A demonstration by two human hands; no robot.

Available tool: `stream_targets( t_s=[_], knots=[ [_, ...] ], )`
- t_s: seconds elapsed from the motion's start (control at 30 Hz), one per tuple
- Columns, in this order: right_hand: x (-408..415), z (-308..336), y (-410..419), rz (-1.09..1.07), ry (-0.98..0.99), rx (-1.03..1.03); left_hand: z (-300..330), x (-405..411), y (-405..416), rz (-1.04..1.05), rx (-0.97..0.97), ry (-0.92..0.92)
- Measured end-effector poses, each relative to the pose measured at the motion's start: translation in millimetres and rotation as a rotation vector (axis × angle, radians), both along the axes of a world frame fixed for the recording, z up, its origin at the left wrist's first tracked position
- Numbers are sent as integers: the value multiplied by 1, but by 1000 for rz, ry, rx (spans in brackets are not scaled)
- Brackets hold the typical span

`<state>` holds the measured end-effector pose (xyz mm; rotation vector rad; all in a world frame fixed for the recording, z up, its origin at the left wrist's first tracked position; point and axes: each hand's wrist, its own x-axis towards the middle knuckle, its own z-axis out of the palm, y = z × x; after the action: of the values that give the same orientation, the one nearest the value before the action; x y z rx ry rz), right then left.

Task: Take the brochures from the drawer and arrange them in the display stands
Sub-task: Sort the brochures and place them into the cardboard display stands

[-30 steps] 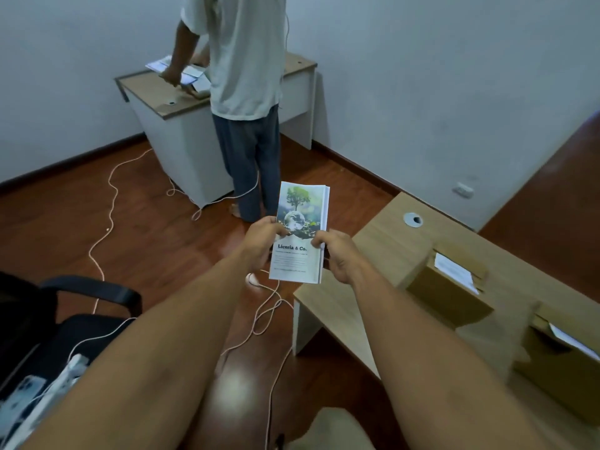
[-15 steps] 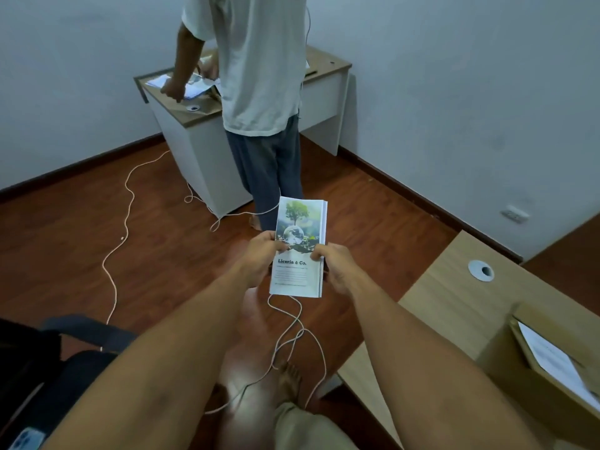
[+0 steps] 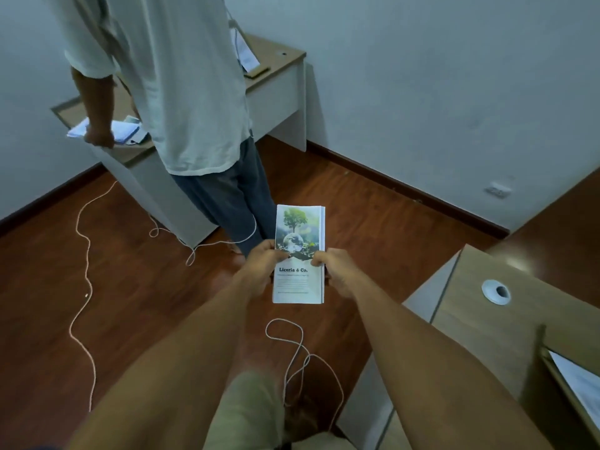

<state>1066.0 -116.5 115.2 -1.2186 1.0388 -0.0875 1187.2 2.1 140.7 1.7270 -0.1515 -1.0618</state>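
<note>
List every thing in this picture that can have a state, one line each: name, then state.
brochure stack: held upright in the air, cover facing the camera
left hand: grips the stack's left edge
right hand: grips the stack's right edge
display stand: on the desk, holding paper

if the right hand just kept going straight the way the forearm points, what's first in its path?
Probably the legs of the person standing ahead; the right hand, gripping the brochure stack, aims that way. Depth is unclear.
</note>
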Motion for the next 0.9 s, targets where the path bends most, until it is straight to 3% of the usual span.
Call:
stream_targets(
  t_s=[0.57,0.9],
  knots=[
    [12,-1,-138,-512,22,-11,-12,64,-224,-567,-15,53],
    [-30,2,-252,-757,21,-68,-11,31,-381,-817,-52,44]
  ],
)
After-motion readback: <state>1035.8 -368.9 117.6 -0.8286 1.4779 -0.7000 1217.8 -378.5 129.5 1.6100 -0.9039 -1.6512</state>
